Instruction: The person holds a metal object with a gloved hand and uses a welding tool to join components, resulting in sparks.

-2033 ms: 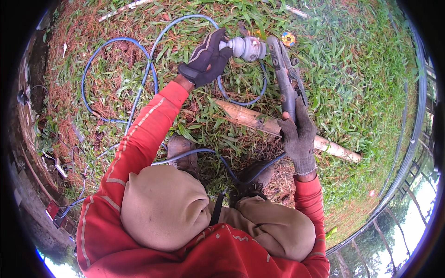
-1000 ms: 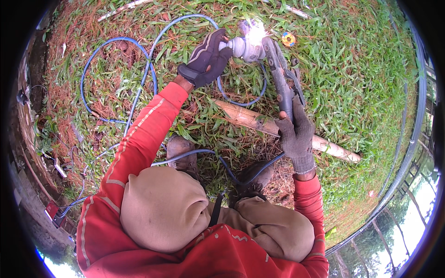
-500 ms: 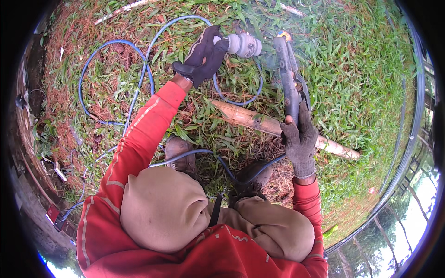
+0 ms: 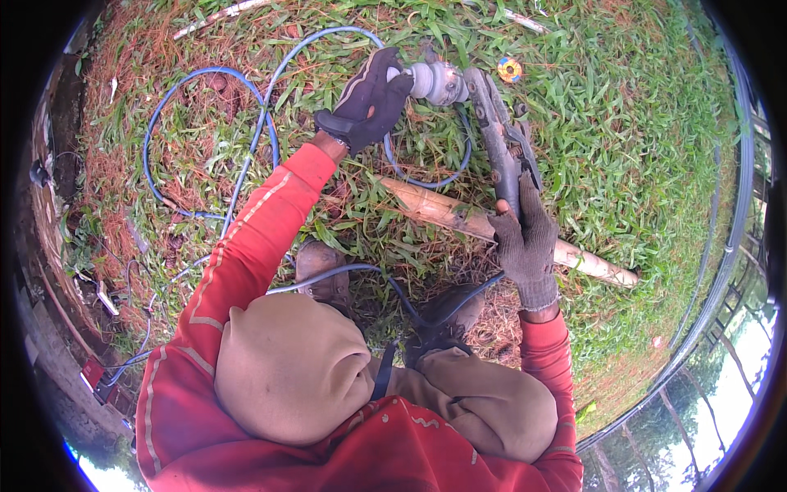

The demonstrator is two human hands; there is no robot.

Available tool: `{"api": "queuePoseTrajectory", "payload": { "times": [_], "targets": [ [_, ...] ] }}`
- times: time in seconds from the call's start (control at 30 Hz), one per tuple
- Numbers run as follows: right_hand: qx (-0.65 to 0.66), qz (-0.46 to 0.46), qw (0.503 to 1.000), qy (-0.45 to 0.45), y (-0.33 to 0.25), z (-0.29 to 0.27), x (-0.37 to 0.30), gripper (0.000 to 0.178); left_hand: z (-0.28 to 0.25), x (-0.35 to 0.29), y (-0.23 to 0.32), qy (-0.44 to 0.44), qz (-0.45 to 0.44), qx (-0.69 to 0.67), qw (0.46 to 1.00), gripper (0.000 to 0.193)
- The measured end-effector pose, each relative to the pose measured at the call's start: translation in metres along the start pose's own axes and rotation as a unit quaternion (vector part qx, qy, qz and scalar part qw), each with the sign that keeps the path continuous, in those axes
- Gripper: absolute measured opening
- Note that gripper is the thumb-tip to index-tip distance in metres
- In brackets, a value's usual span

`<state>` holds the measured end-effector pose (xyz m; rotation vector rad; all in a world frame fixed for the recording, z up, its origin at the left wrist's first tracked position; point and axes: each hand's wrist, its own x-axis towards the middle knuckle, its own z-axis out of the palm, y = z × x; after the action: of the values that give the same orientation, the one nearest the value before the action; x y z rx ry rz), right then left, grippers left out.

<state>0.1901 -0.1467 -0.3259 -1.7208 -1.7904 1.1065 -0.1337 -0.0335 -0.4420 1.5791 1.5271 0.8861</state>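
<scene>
My left hand [image 4: 366, 100], in a black glove, is closed around the narrow end of a grey stepped metal cylinder [image 4: 438, 83]. The cylinder points right, its wide end at the far tip of a long dark metal piece [image 4: 498, 135]; whether they touch I cannot tell. That piece looks tubular, with a narrower bar along its right side. In a grey knit glove, my right hand [image 4: 527, 246] grips its near end. Beyond its tip, a small round disc [image 4: 509, 70] with an orange and yellow face lies in the grass.
Blue cable [image 4: 262, 102] loops over the grass at left and runs across near my boots [image 4: 324, 275]. A bamboo pole [image 4: 434, 205] lies beneath the dark piece. Pale sticks [image 4: 221, 18] lie at the far side. A red object [image 4: 92, 373] sits at the left edge.
The far end of the dark metal piece has swung left to the cylinder's wide end, uncovering the round disc. The faint smoke near it has thinned. Both hands keep their hold.
</scene>
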Motion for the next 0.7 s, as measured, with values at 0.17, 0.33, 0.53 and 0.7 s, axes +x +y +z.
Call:
{"api": "queuePoseTrajectory", "payload": {
  "times": [0.17,0.33,0.53,0.7],
  "targets": [
    [-0.002,0.008,1.0,-0.001,0.004,0.0,0.0,0.072,0.005,0.001,0.001,0.001,-0.024,0.007,1.0,0.064],
    [0.021,0.055,0.998,-0.022,-0.004,-0.002,0.001,0.072,0.003,0.0,-0.002,0.005,-0.017,0.0,1.0,0.064],
    [-0.002,0.022,1.0,-0.01,-0.004,0.0,0.002,0.072,0.003,0.0,-0.001,0.009,-0.013,0.003,1.0,0.063],
    [-0.022,-0.021,0.999,0.022,0.005,0.003,0.001,0.067,0.003,0.002,0.0,0.011,0.009,0.012,1.0,0.062]
  ]
}}
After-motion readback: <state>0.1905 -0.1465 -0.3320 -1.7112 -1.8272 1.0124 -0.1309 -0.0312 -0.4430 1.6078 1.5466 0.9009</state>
